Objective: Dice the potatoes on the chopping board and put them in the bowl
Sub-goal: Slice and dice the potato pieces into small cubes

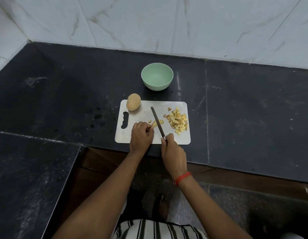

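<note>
A pale chopping board (167, 105) lies on the black counter. On its far left corner sits a whole potato (133, 104). A heap of diced potato (178, 123) covers the board's right side. My left hand (140, 135) pinches a potato strip (155, 124) at the board's middle. My right hand (173, 151) grips the handle of a knife (157, 123), whose blade lies across the strip. One small cut piece (149, 121) lies beside the strip. The mint-green bowl (157, 77) stands empty beyond the board.
The black stone counter (244, 109) runs left and right, with a lower slab (29, 178) at the near left. White marble wall tiles (167, 23) stand behind the bowl. The counter's front edge runs just under my wrists.
</note>
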`<state>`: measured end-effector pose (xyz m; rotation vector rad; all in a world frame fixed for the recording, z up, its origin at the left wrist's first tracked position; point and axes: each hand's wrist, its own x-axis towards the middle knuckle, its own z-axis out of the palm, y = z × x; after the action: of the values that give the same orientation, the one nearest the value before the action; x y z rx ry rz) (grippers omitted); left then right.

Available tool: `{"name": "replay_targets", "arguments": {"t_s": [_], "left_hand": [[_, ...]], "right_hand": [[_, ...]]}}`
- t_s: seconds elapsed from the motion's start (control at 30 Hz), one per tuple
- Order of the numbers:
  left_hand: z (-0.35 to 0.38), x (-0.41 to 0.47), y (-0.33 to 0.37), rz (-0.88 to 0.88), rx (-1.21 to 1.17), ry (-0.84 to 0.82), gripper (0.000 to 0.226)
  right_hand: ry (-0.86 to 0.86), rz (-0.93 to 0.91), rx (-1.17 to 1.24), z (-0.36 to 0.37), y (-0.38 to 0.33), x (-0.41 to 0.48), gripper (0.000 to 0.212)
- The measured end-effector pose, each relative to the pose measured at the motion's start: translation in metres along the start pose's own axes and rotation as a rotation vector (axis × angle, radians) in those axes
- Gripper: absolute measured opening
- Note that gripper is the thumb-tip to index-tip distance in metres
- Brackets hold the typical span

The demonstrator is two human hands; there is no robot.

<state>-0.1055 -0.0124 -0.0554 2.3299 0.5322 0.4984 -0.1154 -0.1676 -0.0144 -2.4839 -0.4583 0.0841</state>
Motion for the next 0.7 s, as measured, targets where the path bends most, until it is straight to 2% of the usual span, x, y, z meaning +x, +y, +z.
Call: {"name": "replay_targets", "arguments": {"t_s": [0.4, 0.5, 0.6, 0.7], "left_hand": [[-0.002, 0.002, 0.0, 0.002, -0.018, -0.016, 0.013], [-0.002, 0.002, 0.001, -0.006, -0.022, -0.015, 0.016], [-0.001, 0.003, 0.002, -0.02, -0.022, -0.018, 0.018], [-0.001, 0.003, 0.002, -0.025, -0.01, -0.012, 0.02]], "right_hand": [[-0.036, -0.082, -0.283, 0.027, -0.005, 0.034, 0.021], [-0.026, -0.102, -0.325, 0.028, -0.007, 0.033, 0.012], [-0.001, -0.115, -0.368, 0.029, -0.01, 0.03, 0.035], [-0.005, -0.111, -0.414, 0.027, -0.012, 0.026, 0.041]]}}
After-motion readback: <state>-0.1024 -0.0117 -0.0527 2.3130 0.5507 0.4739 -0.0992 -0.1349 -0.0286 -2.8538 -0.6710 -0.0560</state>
